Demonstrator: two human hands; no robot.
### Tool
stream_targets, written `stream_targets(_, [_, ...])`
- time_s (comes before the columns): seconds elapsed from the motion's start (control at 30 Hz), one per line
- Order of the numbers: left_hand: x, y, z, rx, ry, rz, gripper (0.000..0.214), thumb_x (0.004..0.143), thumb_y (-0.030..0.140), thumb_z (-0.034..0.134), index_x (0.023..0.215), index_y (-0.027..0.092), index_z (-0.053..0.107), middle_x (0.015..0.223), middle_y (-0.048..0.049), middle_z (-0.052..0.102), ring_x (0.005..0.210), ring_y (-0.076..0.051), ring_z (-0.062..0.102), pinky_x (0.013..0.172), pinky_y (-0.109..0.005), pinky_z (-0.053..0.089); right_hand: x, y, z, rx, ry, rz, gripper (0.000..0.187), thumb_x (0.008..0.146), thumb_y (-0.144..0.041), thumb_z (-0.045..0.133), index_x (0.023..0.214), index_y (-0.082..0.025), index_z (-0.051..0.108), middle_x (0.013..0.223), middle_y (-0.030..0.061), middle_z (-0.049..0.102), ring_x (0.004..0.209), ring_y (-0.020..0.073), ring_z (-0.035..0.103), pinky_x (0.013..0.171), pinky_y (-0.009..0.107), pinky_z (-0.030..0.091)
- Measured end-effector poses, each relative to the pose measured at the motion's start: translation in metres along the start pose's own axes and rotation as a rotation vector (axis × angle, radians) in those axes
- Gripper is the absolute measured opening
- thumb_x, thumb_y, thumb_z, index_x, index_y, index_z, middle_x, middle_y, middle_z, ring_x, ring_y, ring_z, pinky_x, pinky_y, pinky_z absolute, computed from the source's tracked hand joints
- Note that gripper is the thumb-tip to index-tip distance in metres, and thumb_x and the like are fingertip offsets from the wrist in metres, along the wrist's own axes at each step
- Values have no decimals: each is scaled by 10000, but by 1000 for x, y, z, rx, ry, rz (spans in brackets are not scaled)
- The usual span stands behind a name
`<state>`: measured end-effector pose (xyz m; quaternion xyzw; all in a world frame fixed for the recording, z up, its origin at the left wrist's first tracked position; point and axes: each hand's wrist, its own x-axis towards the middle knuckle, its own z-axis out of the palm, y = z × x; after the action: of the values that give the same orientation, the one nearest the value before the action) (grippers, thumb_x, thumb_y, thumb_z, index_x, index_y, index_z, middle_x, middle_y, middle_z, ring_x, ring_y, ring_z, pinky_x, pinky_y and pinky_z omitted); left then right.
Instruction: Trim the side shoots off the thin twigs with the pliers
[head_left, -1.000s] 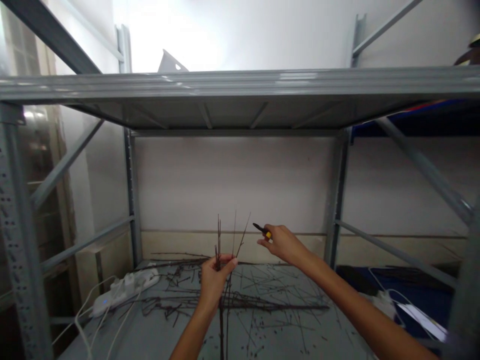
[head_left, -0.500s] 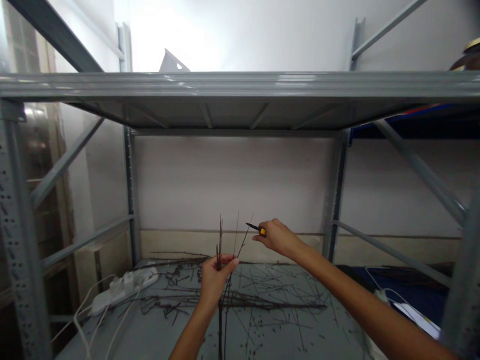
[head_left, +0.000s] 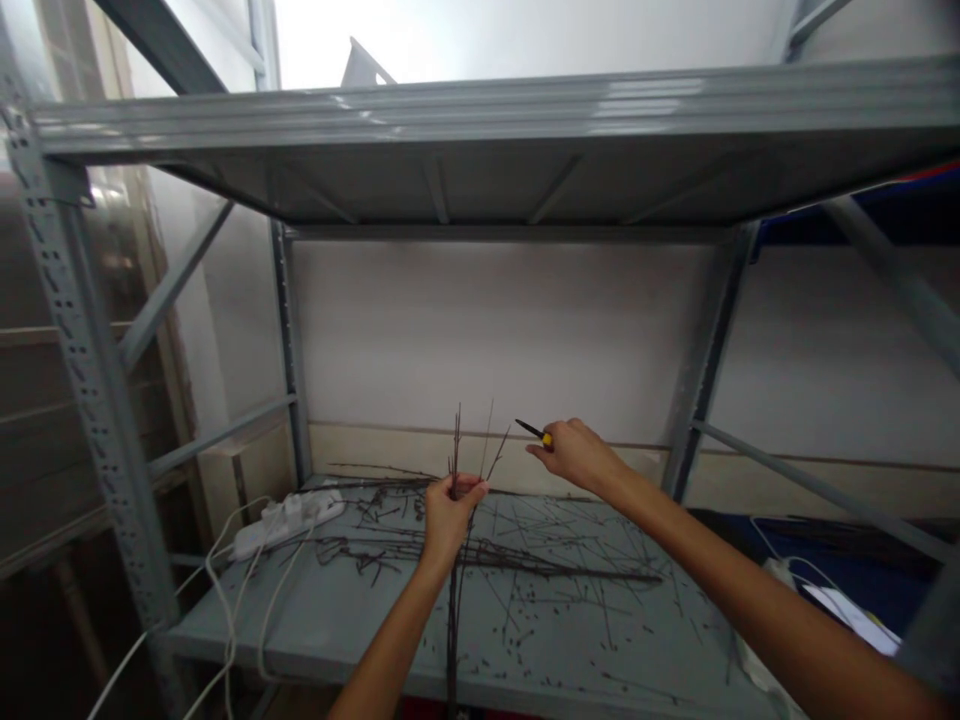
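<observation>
Head view, left grip (head_left: 450, 505): fingers and thumb pinched together on a thin bunch of twigs (head_left: 456, 445).
Twigs, how held: upright and clamped partway along. The tips fan out free above the left grip, and the long stems hang below it past the front edge of the shelf (head_left: 337, 610). Holding them at that point seems to keep the upper ends steady and exposed.
Head view, right grip (head_left: 577, 455): closed around a small tool (head_left: 541, 435) with a yellow collar. Only its dark tip shows, and I cannot tell what kind of tool it is.
Tool, where: its tip points left toward the twig tips, close to them but apart, level with the upper ends and above the left grip.
Below both grips: loose twigs (head_left: 525, 575) and short bits lie scattered across the grey shelf. One longer branch lies crosswise just beyond the left grip.
Left of the left grip: a white power strip (head_left: 289, 510) lies on the shelf, with white cables (head_left: 240, 610) trailing over the front edge.
Above the grips: the upper shelf (head_left: 480, 150) is well clear of the twig tips.
Right of the right grip: a rear upright post (head_left: 705, 370) stands near the wrist. Beyond it lie dark blue material and something white, too blurred to name.
In the way: nothing stands between the tool tip and the twig tips.
</observation>
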<state>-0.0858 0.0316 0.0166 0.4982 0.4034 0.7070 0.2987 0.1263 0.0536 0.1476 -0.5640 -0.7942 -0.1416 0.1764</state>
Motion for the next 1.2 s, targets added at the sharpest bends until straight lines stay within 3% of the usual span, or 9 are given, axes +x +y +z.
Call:
stream_targets(0.33, [-10,9,8,12,23,65,232,705,369,822,686,152,742,638,-24,688,626,-175,599,638,-272,459,-38,-34,19,-30,-99,-64,344,863,-480,681,964,-155,726,949,175,734,884,302,706,695,327,453])
stream_targets(0.5, [-14,14,11,8,19,90,200,716,347,811,699,158,747,670,-34,709,650,-179,607,652,-274,452,-37,-42,28,-27,-131,-73,326,858,-448,703,979,-147,727,952,187,730,872,315,714,690,327,460])
stream_targets(0.87, [-19,26,10,-11,-19,88,180,728,331,808,707,161,756,672,-36,712,654,-181,593,646,-280,439,-25,-45,43,83,-77,-66,299,889,-432,687,929,-141,743,943,198,728,896,308,706,752,321,460])
stream_targets(1.07, [-11,24,-11,-122,-11,15,285,695,410,847,780,155,751,715,-12,679,653,-141,567,633,-242,424,-21,-38,44,364,7,58,394,865,-542,656,749,-168,701,800,151,728,812,273,684,736,318,445])
stream_targets(1.2, [-3,33,-37,-249,-33,-60,340,785,451,787,917,140,751,709,15,609,556,-79,451,518,-199,341,-45,-38,67,651,32,211,472,902,-627,529,801,-182,651,750,80,701,696,211,652,657,294,455])
